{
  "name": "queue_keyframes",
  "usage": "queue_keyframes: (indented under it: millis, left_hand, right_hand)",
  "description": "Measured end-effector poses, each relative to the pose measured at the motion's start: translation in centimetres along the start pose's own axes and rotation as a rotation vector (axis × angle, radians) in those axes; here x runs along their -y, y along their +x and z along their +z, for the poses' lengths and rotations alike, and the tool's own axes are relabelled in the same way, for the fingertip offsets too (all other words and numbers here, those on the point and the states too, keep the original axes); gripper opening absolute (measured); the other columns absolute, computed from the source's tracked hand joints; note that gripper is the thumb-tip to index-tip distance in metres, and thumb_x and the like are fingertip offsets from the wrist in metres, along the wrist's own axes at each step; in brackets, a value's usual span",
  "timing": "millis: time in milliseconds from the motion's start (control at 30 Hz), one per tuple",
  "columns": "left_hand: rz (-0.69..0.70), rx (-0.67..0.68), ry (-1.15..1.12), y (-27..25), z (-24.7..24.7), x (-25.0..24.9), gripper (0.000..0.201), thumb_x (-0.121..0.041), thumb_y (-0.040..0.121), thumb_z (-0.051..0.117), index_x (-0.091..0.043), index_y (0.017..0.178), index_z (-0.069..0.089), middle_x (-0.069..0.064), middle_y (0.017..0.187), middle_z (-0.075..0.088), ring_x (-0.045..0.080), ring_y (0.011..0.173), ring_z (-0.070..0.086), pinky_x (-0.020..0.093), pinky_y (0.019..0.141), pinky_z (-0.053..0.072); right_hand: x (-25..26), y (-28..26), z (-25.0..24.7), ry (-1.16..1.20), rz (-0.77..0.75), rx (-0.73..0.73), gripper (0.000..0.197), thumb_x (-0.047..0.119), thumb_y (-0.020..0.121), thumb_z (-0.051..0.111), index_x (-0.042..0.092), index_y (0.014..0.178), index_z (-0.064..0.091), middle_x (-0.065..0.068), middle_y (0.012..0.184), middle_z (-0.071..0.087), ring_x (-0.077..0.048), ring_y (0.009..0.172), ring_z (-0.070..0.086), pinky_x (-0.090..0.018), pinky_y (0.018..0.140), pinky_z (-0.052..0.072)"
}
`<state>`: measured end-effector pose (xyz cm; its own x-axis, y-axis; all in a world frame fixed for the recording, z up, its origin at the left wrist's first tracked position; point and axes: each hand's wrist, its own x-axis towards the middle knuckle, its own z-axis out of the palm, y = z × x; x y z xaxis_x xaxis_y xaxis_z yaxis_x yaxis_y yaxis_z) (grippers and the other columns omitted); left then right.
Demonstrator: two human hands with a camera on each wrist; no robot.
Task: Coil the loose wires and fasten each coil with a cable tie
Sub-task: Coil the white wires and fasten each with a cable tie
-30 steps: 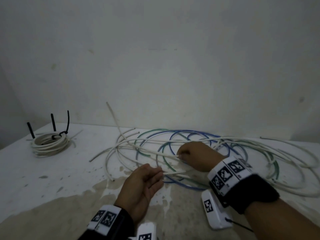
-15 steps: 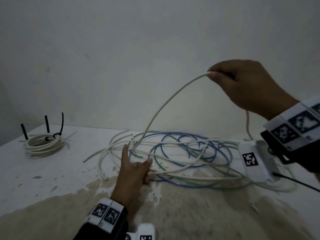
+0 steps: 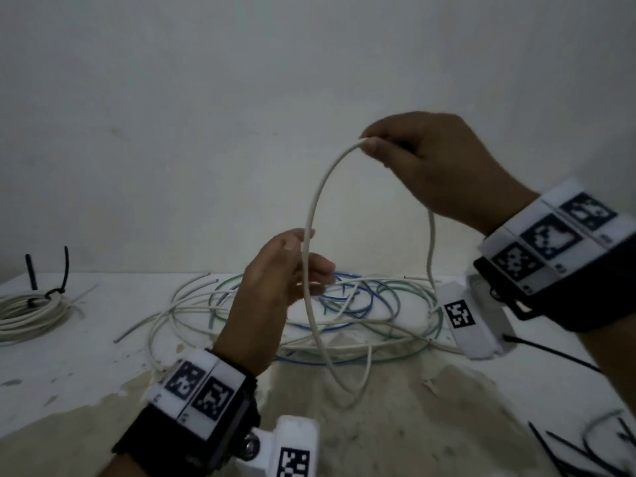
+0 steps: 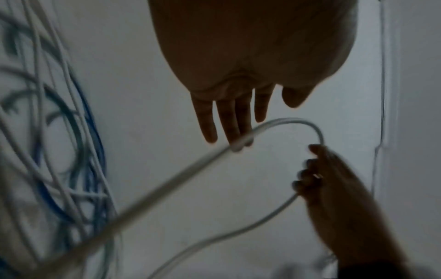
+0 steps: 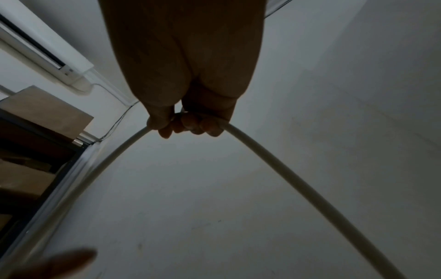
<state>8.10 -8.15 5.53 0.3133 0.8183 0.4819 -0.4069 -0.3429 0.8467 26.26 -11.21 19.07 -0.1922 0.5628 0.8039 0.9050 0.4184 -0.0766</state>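
Head view: the right hand (image 3: 437, 163) is raised above the table (image 3: 86, 342), thumb and fingers pinching a white wire (image 3: 311, 215) at the top of an arch. One leg of the arch drops past the left hand (image 3: 275, 287), whose fingers are loosely extended with the wire running across them; no firm grip shows. Below lies the tangle of loose wires (image 3: 344, 315), white, blue and green. A finished white coil (image 3: 27, 315) with a black cable tie (image 3: 56, 287) sits far left; spare cable ties (image 3: 571, 452) lie at bottom right.

Left wrist view: the left fingers (image 4: 226, 120) are straight, their tips touching the white wire.

Right wrist view: the right fingers (image 5: 190, 122) are curled round the wire.
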Motion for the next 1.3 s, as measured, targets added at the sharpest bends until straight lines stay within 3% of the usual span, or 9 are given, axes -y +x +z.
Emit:
queue_keyframes:
  millis: [167,300,500,700,833,900,1000,1167,1300]
  left_hand:
    - [-0.022,-0.112,-0.138,0.3,1.3,-3.0,0.027,-0.019,0.098,0.039,-0.011,0.076,0.051,-0.009,0.047,0.023,0.003,0.039,0.016,0.016,0.037,0.012]
    - [0.03,-0.224,-0.205,0.9,-0.5,-4.7,0.029,-0.02,0.101,0.036,-0.013,0.075,0.047,-0.013,0.042,0.024,0.0,0.036,0.016,0.015,0.036,0.01]
    - [0.082,-0.384,-0.285,1.8,-4.1,-5.9,0.03,-0.03,0.102,0.035,-0.019,0.076,0.046,-0.011,0.043,0.024,0.005,0.034,0.019,0.014,0.035,0.014]
    - [0.058,-0.482,0.123,3.0,-5.2,-1.4,0.026,-0.021,0.102,0.037,-0.016,0.088,0.058,-0.012,0.05,0.042,0.006,0.047,0.032,0.016,0.043,0.028]
    - [-0.195,-0.506,0.631,3.8,-5.8,0.0,0.05,-0.027,0.098,0.047,-0.008,0.144,0.036,0.015,0.134,0.049,0.026,0.122,0.047,0.034,0.103,0.035]
    - [0.039,-0.577,0.929,3.2,-4.6,-1.1,0.069,-0.031,0.093,0.054,-0.004,0.148,0.023,0.022,0.152,0.023,0.028,0.141,0.021,0.035,0.115,0.015]
    - [0.552,-0.431,0.959,2.1,-1.1,-1.7,0.035,-0.024,0.084,0.056,-0.005,0.112,0.056,0.017,0.111,0.057,0.026,0.104,0.051,0.033,0.095,0.039]
    - [-0.283,-0.073,0.087,1.0,5.2,-2.2,0.034,-0.043,0.097,0.043,-0.014,0.089,0.059,0.002,0.079,0.07,0.017,0.078,0.066,0.034,0.075,0.05]
    - [-0.228,-0.272,-0.163,2.6,4.6,-3.3,0.029,-0.017,0.101,0.037,-0.011,0.078,0.053,0.0,0.062,0.063,0.011,0.061,0.063,0.027,0.061,0.051]
  right_hand:
    - [-1.8,-2.5,-0.3,0.061,0.155,0.111,0.01,0.035,0.086,0.065,0.025,0.089,0.065,0.008,0.063,0.059,-0.003,0.057,0.051,-0.011,0.057,0.035]
    - [-4.2,-6.5,0.6,-0.039,0.252,0.421,0.009,0.018,0.086,0.065,0.019,0.091,0.072,0.012,0.072,0.065,0.002,0.063,0.058,-0.011,0.06,0.04]
    - [-10.6,-14.1,1.1,-0.33,0.59,0.785,0.027,0.025,0.097,0.048,0.008,0.102,0.069,-0.011,0.104,0.068,-0.024,0.094,0.061,-0.029,0.077,0.041]
    - [-11.6,-12.9,-1.1,-0.109,0.55,0.038,0.024,0.019,0.097,0.049,0.004,0.101,0.068,-0.015,0.086,0.067,-0.026,0.078,0.061,-0.027,0.072,0.041]
    - [-8.8,-8.5,-2.5,-0.2,0.282,-0.221,0.026,0.018,0.096,0.05,0.003,0.109,0.067,-0.02,0.091,0.068,-0.034,0.083,0.062,-0.035,0.078,0.044]
    - [-7.1,-6.9,-2.5,-0.237,0.193,-0.252,0.024,0.017,0.094,0.052,0.003,0.107,0.068,-0.021,0.089,0.069,-0.033,0.081,0.063,-0.031,0.076,0.04]
    - [-4.1,-5.4,-1.0,-0.178,0.15,-0.205,0.019,0.018,0.091,0.057,0.004,0.094,0.069,-0.014,0.079,0.068,-0.029,0.074,0.061,-0.032,0.07,0.037]
    - [2.0,-6.3,3.6,0.046,0.273,0.039,0.015,0.018,0.09,0.057,0.01,0.103,0.056,-0.001,0.078,0.053,-0.021,0.071,0.051,-0.028,0.063,0.034]
    - [4.9,-9.0,5.4,0.241,0.374,0.226,0.017,0.02,0.095,0.05,0.015,0.11,0.044,0.0,0.081,0.055,-0.015,0.066,0.05,-0.024,0.052,0.036]
